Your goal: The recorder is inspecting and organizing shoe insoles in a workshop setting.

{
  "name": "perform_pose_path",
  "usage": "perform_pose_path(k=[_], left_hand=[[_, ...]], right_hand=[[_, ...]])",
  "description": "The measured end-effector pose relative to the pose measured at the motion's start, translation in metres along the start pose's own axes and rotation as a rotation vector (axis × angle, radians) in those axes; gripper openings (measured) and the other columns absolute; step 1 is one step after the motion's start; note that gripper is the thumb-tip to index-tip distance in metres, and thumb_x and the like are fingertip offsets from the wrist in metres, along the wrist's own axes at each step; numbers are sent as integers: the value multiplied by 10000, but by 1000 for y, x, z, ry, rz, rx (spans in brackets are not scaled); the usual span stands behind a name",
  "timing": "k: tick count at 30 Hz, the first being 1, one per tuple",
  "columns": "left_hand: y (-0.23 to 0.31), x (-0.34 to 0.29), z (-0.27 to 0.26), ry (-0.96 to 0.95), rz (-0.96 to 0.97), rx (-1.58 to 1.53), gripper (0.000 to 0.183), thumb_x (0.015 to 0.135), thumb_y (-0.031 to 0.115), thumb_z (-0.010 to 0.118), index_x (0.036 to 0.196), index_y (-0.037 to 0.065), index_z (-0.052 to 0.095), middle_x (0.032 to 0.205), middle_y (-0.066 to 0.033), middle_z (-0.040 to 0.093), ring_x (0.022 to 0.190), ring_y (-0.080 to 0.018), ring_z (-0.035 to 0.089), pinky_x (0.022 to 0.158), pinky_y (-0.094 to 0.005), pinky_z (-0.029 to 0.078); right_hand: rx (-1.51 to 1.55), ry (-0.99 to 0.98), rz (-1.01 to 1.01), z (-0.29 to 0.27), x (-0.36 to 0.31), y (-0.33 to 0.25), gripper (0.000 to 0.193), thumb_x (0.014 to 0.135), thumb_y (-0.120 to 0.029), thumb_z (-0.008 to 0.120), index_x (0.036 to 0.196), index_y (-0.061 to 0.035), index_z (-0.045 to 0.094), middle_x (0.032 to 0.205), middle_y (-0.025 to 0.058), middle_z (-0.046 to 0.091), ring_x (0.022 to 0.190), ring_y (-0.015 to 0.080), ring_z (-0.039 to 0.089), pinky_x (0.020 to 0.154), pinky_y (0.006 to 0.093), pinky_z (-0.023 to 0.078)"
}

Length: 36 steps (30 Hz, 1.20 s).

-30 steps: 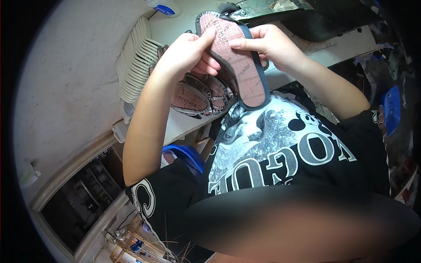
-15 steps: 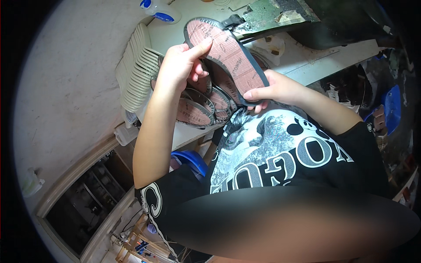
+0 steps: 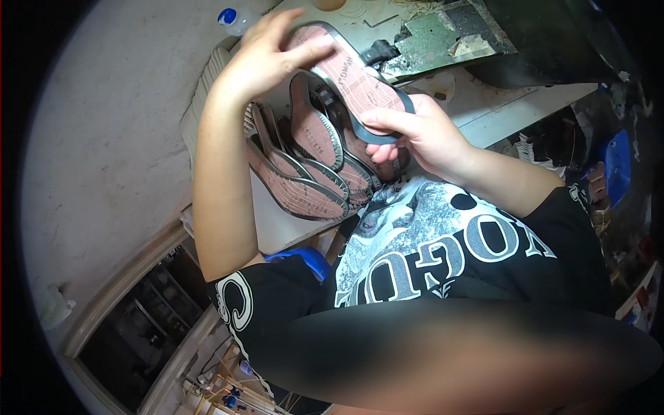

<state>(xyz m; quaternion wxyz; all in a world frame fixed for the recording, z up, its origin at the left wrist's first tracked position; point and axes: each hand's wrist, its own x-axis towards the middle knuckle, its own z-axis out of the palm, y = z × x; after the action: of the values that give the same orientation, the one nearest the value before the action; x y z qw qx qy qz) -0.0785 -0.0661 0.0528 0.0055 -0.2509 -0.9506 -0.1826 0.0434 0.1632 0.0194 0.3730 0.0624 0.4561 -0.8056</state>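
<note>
A shoe insole with a pinkish-brown ribbed face and a black wrapped rim is held up over the table, slanting from upper left to lower right. My right hand grips its lower end, thumb across the face and fingers curled beneath. At the upper end, my left hand has its fingers stretched apart, with the thumb lying over the insole's face. Under and beside my left forearm lies a heap of several similar insoles, overlapping, their black edges pleated.
A pale worktable carries a worn green board at the back. A blue-capped bottle stands beyond my left hand, near a ribbed pale stack along the wall. Blue containers sit below the table and at right.
The held insole has shifted slightly up and left, with my right hand following. My left hand has risen and its curled fingers have spread. More of the heap shows.
</note>
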Motion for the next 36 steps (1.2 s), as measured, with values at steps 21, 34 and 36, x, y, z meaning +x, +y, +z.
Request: perform_pose_path(k=[21,34,36], left_hand=[[40,2,-22,-728,-49,-221,298,875,268,659,994,6,583,815,-40,607,739,-105,550,684,-281,488],[30,-40,11,-671,-382,-572,383,918,356,584,836,-18,592,613,-26,518,578,-110,489,543,-301,427],[36,-39,8,-733,-468,-553,364,935,337,572,906,-25,598,699,-16,567,623,-84,513,570,-261,444]], right_hand=[[118,-81,-164,-8,5,16,326,958,-237,548,1069,68,585,996,166,673,911,186,681,778,255,547],[49,-37,-7,-20,29,-13,373,952,-291,545,1053,65,591,990,149,676,868,193,695,714,233,559],[35,-35,4,-21,34,-13,369,949,-287,551,1048,65,592,973,150,678,852,189,696,703,231,562]])
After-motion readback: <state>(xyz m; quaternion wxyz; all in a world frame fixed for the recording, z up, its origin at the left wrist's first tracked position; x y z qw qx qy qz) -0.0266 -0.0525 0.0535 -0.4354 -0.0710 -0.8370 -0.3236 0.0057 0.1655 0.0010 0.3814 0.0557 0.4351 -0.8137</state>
